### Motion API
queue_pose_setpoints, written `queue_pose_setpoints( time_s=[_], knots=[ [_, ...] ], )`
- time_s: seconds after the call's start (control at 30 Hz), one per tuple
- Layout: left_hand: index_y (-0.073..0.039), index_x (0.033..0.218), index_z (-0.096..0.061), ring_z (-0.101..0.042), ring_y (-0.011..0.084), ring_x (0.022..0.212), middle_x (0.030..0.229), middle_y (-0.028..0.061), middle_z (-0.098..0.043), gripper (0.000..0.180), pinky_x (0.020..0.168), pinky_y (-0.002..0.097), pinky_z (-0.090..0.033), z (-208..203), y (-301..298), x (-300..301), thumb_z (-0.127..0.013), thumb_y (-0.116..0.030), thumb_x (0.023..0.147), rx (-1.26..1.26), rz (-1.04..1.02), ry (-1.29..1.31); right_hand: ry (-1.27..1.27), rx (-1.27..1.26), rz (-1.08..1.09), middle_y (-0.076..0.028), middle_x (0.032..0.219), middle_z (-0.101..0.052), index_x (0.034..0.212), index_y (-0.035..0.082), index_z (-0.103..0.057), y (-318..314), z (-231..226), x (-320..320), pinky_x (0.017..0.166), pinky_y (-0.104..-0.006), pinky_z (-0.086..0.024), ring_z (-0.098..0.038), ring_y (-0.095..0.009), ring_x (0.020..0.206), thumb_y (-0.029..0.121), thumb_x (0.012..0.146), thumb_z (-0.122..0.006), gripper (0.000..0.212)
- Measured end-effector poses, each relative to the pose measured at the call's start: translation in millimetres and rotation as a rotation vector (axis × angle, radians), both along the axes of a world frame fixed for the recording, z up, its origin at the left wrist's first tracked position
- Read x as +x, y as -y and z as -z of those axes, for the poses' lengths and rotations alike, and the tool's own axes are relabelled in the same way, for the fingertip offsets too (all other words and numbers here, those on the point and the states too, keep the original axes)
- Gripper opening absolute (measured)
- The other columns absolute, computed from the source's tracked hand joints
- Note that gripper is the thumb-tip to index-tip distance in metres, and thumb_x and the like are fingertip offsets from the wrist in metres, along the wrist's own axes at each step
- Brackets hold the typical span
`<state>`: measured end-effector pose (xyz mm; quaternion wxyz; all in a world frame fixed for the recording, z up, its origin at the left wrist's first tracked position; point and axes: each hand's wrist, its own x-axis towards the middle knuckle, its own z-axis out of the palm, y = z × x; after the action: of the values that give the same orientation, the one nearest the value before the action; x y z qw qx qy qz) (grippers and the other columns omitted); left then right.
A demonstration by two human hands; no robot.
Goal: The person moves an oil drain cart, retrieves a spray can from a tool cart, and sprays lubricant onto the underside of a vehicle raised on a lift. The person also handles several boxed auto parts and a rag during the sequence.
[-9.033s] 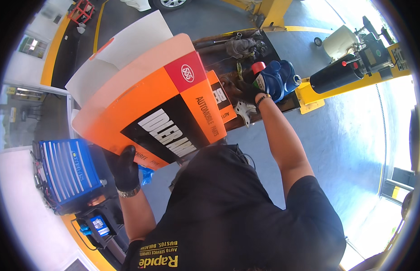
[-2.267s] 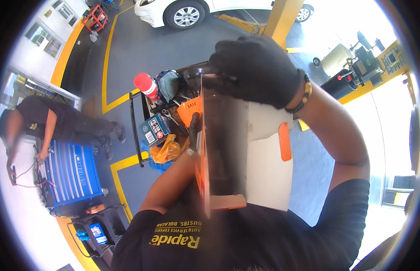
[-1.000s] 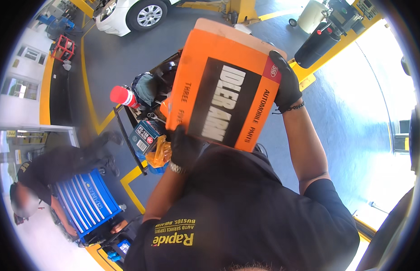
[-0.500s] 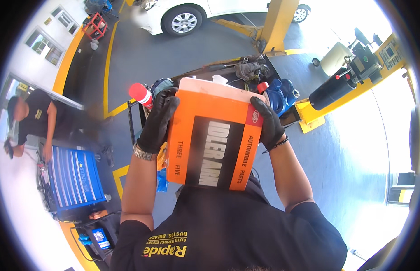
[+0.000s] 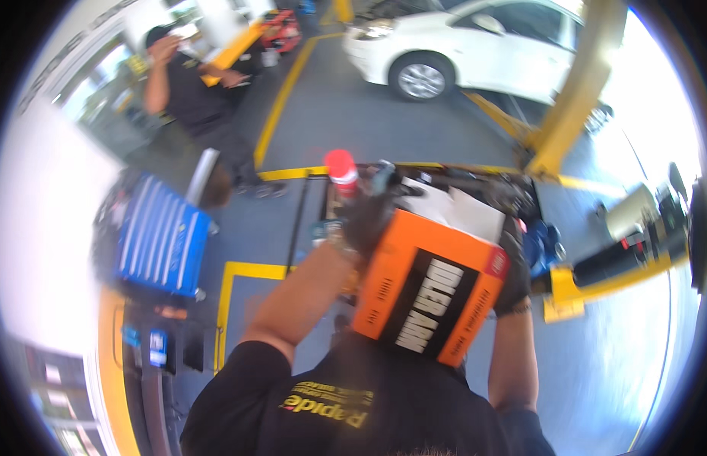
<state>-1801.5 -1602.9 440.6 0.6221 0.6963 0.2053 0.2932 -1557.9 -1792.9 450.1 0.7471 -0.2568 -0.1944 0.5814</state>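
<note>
An orange and black cardboard box [image 5: 428,292] is tilted in front of my chest, its white inner flaps [image 5: 456,209] standing up at the far end. My right hand [image 5: 513,266], in a black glove, is wrapped round the box's right side; its fingers are partly hidden behind the carton. At the upper left corner is my left hand [image 5: 369,220], also gloved and blurred, closed on the box edge with a finger over the flap. What lies inside the box does not show. A red-capped can [image 5: 340,171] stands just beyond my left hand.
Behind the box a dark tool tray [image 5: 475,176] holds tools and a blue container [image 5: 542,247]. A blue drawer cabinet [image 5: 160,235] stands at left, near another person [image 5: 198,99]. A white car [image 5: 475,57] and a yellow lift post [image 5: 578,95] are farther off.
The box's far end has opened, and its white flaps now stand up. My left hand has shifted to the flap corner. The view has turned left, and the other person now stands farther away.
</note>
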Motion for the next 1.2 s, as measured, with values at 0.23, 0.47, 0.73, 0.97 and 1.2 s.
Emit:
queue_pose_setpoints(
  time_s=[0.23,0.47,0.73,0.97,1.2],
  knots=[
    [0.004,0.142,-0.05,-0.062,0.0156,0.115,0.124,0.0144,-0.066,0.047,0.1,0.0303,-0.05,-22,33,-5,-0.056,-0.027,0.107,0.244,-0.297,0.041,0.063,-0.34,0.025,-0.012,0.134,-0.064,0.145,0.008,-0.05,2,6,6,0.092,-0.0412,-0.062,-0.069,-0.027,0.113,0.041,0.109,-0.048,0.049],
    [0.001,0.133,-0.059,-0.062,0.0143,0.109,0.116,0.0095,-0.066,0.035,0.097,0.0315,-0.051,-44,37,-10,-0.053,-0.026,0.11,0.071,-0.153,0.152,0.046,-0.383,-0.03,-0.015,0.136,-0.062,0.142,0.004,-0.053,-4,-6,1,0.097,-0.0408,-0.059,-0.064,-0.026,0.122,0.043,0.111,-0.039,0.052],
    [0.002,0.136,-0.055,-0.064,0.0165,0.117,0.128,0.012,-0.065,0.04,0.101,0.0331,-0.054,-32,32,-13,-0.042,-0.029,0.114,-0.457,0.113,0.287,0.936,-0.036,0.221,-0.014,0.133,-0.065,0.138,0.0,-0.057,-1,20,8,0.115,-0.0369,-0.042,-0.061,-0.026,0.125,0.023,0.11,-0.037,0.041],
    [0.003,0.121,-0.066,-0.066,0.0237,0.112,0.117,0.0159,-0.071,0.039,0.102,0.0388,-0.051,-19,19,-33,-0.042,-0.027,0.112,0.068,-0.063,0.118,0.877,-0.02,0.125,-0.007,0.128,-0.065,0.126,0.003,-0.064,6,17,-4,0.106,-0.0313,-0.045,-0.058,-0.016,0.12,0.018,0.107,-0.056,0.026],
    [0.004,0.136,-0.062,-0.067,0.0216,0.11,0.122,0.0159,-0.071,0.058,0.097,0.0344,-0.051,-111,-14,-36,-0.076,-0.029,0.09,0.169,0.337,-0.427,0.769,-0.049,0.113,-0.006,0.133,-0.06,0.138,0.004,-0.059,4,-1,-16,0.109,-0.0305,-0.043,-0.054,-0.015,0.125,0.024,0.109,-0.056,0.035]
  ],
)
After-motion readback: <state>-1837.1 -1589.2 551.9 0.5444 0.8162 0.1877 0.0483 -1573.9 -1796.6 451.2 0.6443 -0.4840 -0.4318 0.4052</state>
